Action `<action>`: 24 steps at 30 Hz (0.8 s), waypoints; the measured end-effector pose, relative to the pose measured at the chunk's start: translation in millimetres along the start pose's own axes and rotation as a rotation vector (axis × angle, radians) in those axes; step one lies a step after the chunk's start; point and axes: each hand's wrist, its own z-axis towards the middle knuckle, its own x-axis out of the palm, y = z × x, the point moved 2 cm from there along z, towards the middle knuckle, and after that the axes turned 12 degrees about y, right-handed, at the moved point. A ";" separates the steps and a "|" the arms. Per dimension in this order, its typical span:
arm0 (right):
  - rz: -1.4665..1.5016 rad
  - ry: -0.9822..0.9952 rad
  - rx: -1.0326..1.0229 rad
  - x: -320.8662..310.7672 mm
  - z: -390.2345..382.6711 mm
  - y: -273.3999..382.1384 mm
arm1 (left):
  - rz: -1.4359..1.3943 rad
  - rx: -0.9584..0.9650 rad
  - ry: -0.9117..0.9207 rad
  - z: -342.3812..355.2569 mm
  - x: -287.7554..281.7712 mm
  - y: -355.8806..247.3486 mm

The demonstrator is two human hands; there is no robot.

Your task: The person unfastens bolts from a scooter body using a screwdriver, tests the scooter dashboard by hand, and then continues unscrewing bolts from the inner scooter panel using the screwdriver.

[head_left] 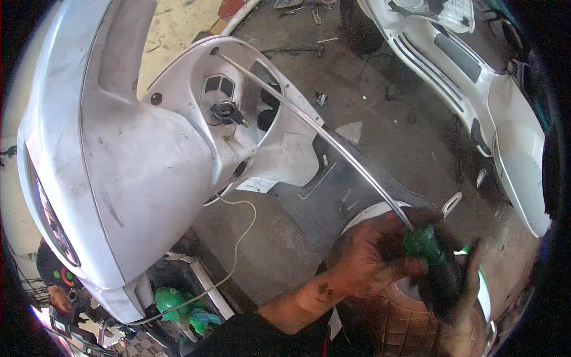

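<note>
A long screwdriver with a bright metal shaft [339, 150] and a dark green handle [423, 243] slants across the view. Its tip meets a dark round recess [215, 52] at the top of the white scooter's inner leg shield [184, 77]. My left hand [377, 253], smudged dark, is closed around the front of the handle. Beside the handle's rear end is my right hand [467, 321], smeared by motion; its grip cannot be made out. The ignition key [229, 112] sits in its lock in the middle of the shield.
A white scooter body panel [493, 83] stands at the right. A brown quilted seat [404, 321] is below my hands. A pale cable [245, 238] hangs from the shield. Small tools, including a spanner [327, 40], lie on the floor. Another person's hand [59, 296] shows lower left.
</note>
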 end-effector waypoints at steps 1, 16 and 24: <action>-0.137 -0.043 -0.101 2.8 -1.9 1.6 | -0.046 0.057 0.011 2.1 -2.5 1.1; -1.140 0.299 -0.927 -28.3 8.1 11.3 | -0.105 0.303 0.052 14.9 -4.6 -3.2; -0.410 -0.015 -0.359 -21.4 -4.4 -19.1 | -0.142 -0.071 -0.014 1.0 -0.6 -1.9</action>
